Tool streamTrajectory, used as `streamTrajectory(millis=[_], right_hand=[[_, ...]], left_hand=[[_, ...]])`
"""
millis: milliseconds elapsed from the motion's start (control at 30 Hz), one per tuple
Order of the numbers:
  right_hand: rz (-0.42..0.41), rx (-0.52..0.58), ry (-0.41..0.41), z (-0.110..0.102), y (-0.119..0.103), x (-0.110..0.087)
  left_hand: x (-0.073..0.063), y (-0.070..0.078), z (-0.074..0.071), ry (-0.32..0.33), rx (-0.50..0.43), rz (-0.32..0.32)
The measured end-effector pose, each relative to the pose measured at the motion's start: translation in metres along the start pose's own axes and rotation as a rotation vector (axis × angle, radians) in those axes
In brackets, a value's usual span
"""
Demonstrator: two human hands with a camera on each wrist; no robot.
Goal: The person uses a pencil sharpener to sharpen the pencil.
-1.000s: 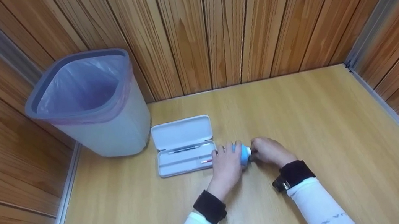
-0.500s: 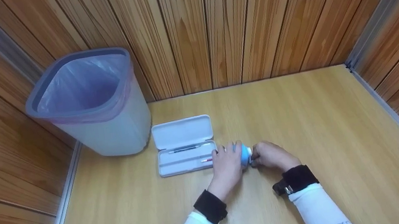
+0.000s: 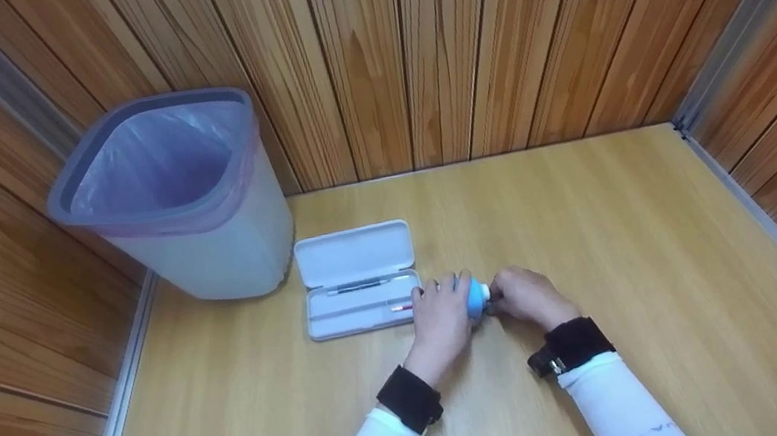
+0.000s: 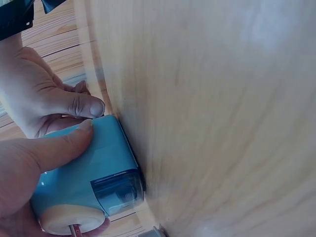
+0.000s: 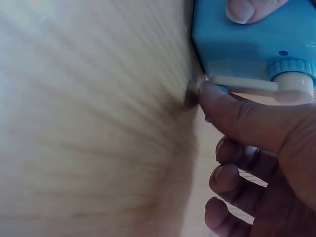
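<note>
A blue crank pencil sharpener (image 3: pixel 476 299) stands on the table, and my left hand (image 3: pixel 441 316) grips its body from above. In the left wrist view the left thumb lies along the blue side, above a clear shavings drawer (image 4: pixel 117 191). A red pencil (image 4: pixel 75 230) sticks out of the round cream holder (image 4: pixel 71 218) at one end. At the other end my right hand (image 3: pixel 528 296) pinches the end of the white crank arm (image 5: pixel 252 85). Its other fingers are loosely curled below in the right wrist view; the crank knob is mostly hidden by the thumb.
Left of the sharpener lies an opened pale pencil case (image 3: pixel 343 325), a dark pen (image 3: pixel 358 287) in its back compartment. The sharpener's pencil end overlaps the case in the head view. A lined bin (image 3: pixel 236 260) stands at the back left. Wood-panelled walls (image 3: pixel 442 53) enclose the table.
My right hand dips toward me and comes back up at the crank's end. The left hand stays in place on the sharpener.
</note>
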State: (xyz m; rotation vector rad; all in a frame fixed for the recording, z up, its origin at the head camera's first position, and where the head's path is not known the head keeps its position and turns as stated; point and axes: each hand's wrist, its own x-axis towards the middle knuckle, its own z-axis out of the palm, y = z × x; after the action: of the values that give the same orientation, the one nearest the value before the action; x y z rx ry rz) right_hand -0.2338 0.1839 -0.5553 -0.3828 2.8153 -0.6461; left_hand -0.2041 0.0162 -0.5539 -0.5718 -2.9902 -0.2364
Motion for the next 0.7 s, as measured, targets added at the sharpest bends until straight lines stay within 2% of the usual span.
streamTrajectory(millis=[133,233,433,567,700], right_hand=[[-0.016,0.059,-0.024,-0.001,0.003,-0.004],[-0.015,0.102,-0.047,-0.006,0.003,-0.008],[0.005,0.127,-0.008,-0.024,-0.006,-0.015],[-0.024,0.117,0.023,-0.038,-0.016,-0.022],[-0.08,0.125,0.063,-0.047,-0.027,-0.026]], left_hand=[[0.0,0.0,-0.002,0.033,0.03,0.016],[0.0,-0.001,-0.006,0.016,0.022,0.023],[0.001,-0.007,-0.014,-0.067,-0.09,0.017],[-0.002,-0.014,-0.022,-0.119,-0.191,-0.013],[-0.009,-0.022,-0.033,-0.13,-0.256,-0.033]])
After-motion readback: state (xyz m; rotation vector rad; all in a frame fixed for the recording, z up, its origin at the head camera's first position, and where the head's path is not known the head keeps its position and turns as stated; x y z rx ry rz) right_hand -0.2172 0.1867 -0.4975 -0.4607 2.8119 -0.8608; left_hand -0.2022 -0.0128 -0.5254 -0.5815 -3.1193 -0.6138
